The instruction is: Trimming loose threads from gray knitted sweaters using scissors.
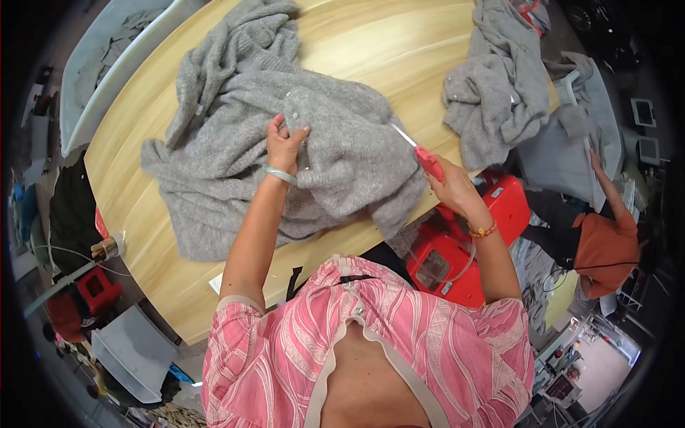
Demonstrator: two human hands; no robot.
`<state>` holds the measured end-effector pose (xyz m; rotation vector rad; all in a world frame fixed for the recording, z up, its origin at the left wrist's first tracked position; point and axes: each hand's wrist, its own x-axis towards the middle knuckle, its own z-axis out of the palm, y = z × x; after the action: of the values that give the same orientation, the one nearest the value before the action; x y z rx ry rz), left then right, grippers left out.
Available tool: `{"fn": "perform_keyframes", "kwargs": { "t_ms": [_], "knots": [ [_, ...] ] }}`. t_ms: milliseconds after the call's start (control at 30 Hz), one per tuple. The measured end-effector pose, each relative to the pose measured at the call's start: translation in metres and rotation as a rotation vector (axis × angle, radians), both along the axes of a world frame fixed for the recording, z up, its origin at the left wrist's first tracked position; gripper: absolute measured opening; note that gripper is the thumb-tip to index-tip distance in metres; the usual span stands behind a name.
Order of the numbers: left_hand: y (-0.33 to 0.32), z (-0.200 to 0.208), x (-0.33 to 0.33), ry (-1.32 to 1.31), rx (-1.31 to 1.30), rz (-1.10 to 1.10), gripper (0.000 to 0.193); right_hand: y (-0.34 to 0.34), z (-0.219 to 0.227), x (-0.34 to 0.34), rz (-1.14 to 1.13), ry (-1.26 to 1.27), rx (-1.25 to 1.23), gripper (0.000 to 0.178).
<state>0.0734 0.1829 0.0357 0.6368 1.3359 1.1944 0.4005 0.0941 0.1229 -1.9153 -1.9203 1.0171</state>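
A fuzzy grey knit cardigan [342, 135] lies bunched on a pale wooden table, with small buttons showing along its edge. My left hand [285, 146], with a pale bangle at the wrist, pinches the knit beside the buttons. At the garment's right side, my right hand [457, 187] is closed round red-handled scissors [428, 160]. Their thin metal blade points up and left, its tip close to the knit. More of the grey knit [250, 43] is heaped toward the far left. What lies under the folds is hidden.
Another grey knit garment [496, 93] rests at the table's [364, 53] right edge. Pale bins [107, 93] holding grey knitwear stand beyond the table. Red stools [464, 246] are close on my right. A person in an orange top [606, 246] works farther right.
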Motion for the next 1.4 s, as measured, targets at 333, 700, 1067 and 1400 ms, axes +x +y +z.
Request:
{"fn": "perform_keyframes", "kwargs": {
  "t_ms": [333, 700, 1067, 1400],
  "knots": [
    [0.007, -0.054, 0.008, 0.031, 0.08, 0.095, 0.034, -0.003, 0.055, -0.065, 0.383, -0.15, -0.091, 0.028],
    [-0.015, -0.021, 0.017, -0.346, -0.048, 0.118, 0.023, 0.012, 0.061, -0.068, 0.538, -0.117, -0.172, 0.026],
    [0.076, -0.02, -0.018, -0.357, -0.187, -0.092, 0.035, 0.04, 0.068, -0.077, 0.309, -0.105, -0.018, 0.025],
    [0.049, -0.005, -0.009, 0.108, -0.007, -0.161, 0.028, 0.066, 0.068, -0.078, 0.371, -0.194, -0.045, 0.027]
  ]
}}
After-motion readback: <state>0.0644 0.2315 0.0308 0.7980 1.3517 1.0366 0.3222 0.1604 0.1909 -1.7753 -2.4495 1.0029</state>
